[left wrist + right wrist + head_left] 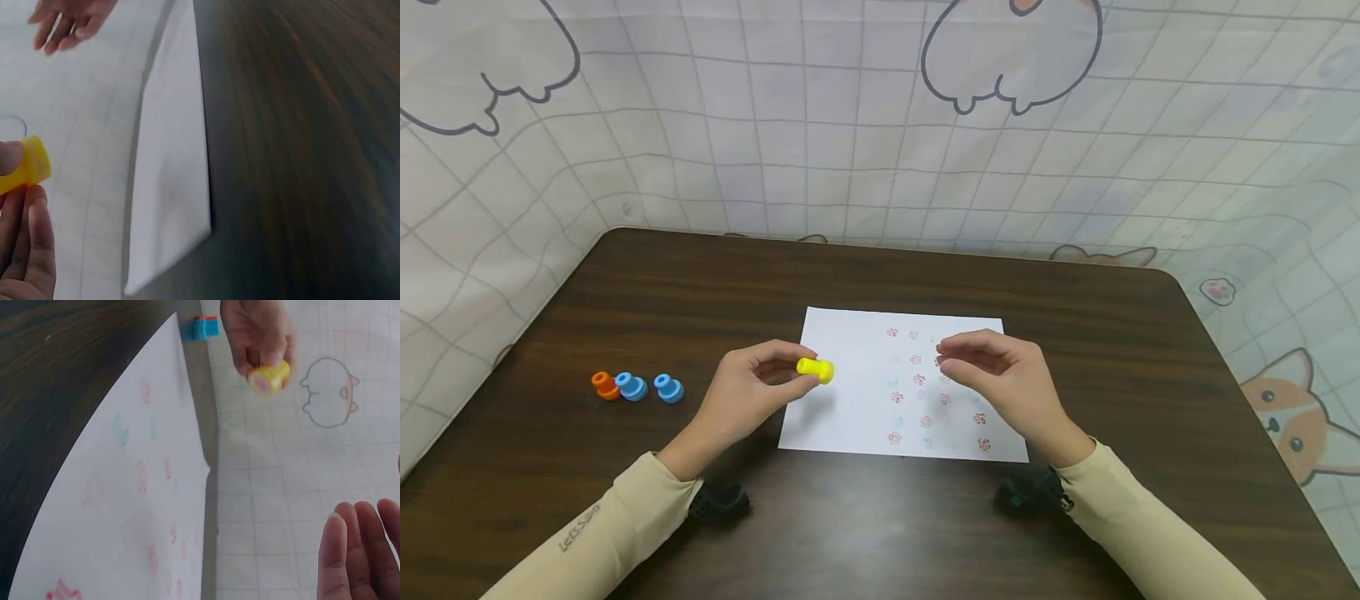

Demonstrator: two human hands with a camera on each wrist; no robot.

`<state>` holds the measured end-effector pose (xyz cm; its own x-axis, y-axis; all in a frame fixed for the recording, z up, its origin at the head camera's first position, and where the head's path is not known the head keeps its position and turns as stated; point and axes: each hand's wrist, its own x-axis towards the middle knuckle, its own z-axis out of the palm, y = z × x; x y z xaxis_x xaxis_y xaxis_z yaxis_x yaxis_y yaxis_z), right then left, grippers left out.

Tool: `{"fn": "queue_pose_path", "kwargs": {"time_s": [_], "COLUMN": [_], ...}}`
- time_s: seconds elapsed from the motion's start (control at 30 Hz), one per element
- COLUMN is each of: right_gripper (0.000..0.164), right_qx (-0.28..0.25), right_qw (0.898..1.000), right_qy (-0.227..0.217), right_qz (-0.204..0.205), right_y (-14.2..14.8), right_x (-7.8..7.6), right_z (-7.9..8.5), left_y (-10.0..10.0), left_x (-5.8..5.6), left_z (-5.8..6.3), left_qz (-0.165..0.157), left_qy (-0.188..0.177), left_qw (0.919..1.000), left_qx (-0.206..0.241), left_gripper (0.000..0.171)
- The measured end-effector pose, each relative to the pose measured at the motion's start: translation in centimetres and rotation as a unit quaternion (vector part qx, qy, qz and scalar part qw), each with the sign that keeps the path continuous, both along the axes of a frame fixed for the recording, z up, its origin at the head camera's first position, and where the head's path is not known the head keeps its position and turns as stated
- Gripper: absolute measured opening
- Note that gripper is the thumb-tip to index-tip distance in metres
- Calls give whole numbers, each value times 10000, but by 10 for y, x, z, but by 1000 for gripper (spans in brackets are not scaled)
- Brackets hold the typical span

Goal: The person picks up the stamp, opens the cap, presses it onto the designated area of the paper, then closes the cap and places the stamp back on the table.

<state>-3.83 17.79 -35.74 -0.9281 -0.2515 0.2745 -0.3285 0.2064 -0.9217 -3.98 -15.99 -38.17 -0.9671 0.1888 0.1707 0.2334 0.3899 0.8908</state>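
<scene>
My left hand (pixel 758 385) pinches a yellow toy stamp (pixel 816 369) between thumb and fingers, above the left part of a white sheet of paper (pixel 842 417). In the right wrist view the stamp's pinkish printing face (pixel 260 382) points toward the camera. My right hand (pixel 1007 375) hovers over the right side of the sheet with nothing in it, its fingers loosely bent and thumb apart. Small red and pale blue-green prints (pixel 919 380) cover the middle and right of the paper, partly hidden by this hand.
Left of the paper, an orange stamp (pixel 605 385) and two blue stamps (pixel 631 387) stand on the dark wooden table (pixel 880 525). A white cloth (pixel 850 133) with grid lines and cartoon animals hangs behind the table and along its sides.
</scene>
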Motion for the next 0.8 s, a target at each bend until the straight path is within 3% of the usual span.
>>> {"fn": "queue_pose_path", "kwargs": {"time_s": [0.23, 0.4, 0.6, 0.8], "right_gripper": [23, 22, 25, 30], "right_qx": [316, 843, 1836, 2481], "right_qw": [9988, 9940, 9755, 9549], "right_qy": [84, 263, 617, 1170], "right_qz": [-365, -645, -1044, -1135], "right_y": [18, 34, 57, 76], "right_x": [-5, -9, -11, -11], "right_z": [-4, -5, -3, -2], "left_y": [-23, -40, -54, -60], "left_x": [9, 16, 20, 23], "left_z": [-3, -6, -8, -6], "left_qz": [242, 409, 486, 501], "left_qy": [-28, -79, 68, 161], "left_qw": [9951, 9881, 9800, 9705], "left_qx": [-963, -1478, -1931, -2352], "left_gripper": [27, 26, 25, 27]}}
